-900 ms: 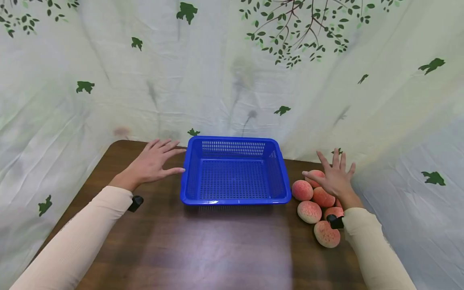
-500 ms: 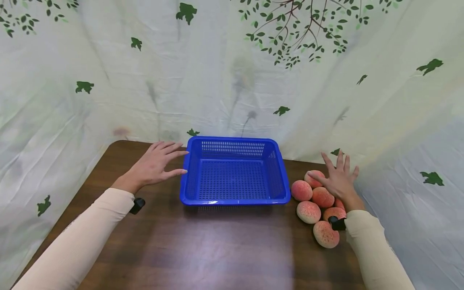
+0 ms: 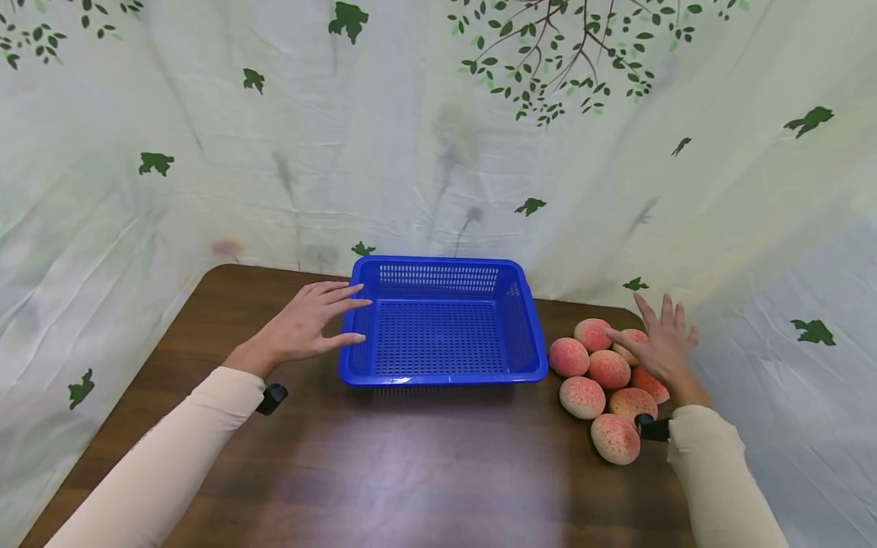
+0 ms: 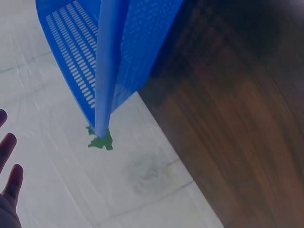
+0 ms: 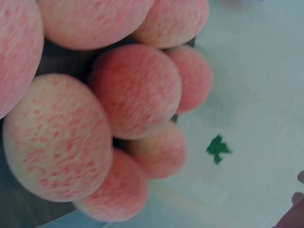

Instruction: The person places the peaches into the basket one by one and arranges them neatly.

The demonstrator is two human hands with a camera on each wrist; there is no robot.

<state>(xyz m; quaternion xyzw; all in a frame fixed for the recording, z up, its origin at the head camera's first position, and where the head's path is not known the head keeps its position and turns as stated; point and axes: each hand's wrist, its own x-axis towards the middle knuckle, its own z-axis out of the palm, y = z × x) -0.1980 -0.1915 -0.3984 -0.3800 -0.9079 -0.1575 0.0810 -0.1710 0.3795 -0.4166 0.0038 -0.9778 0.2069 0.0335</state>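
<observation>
A blue plastic basket (image 3: pixel 441 378) with slotted walls stands at the middle of the table, nothing inside it. My left hand (image 3: pixel 298 323) holds nothing; its fingers are spread and overlap the basket's left rim in the head view. Several pinkish-red peaches (image 3: pixel 609 369) lie in a cluster right of the basket. Beside their right side hovers my right hand (image 3: pixel 664 350), fingers extended, thumb tip overlapping the rear peaches (image 3: pixel 630 346). The right wrist view has the peaches (image 5: pixel 137 90) close up, with only a bit of the hand (image 5: pixel 294 213) at the corner.
The brown wooden table (image 3: pixel 411 472) has its back edge just behind the basket. A pale curtain (image 3: pixel 404 152) printed with leaves and branches hangs behind and along both sides. Black wrist cameras (image 3: pixel 272 399) sit at both cuffs.
My left hand has moved right, from beside the basket to over its left rim. My right hand has shifted right, uncovering more peaches. Basket and peaches stay put.
</observation>
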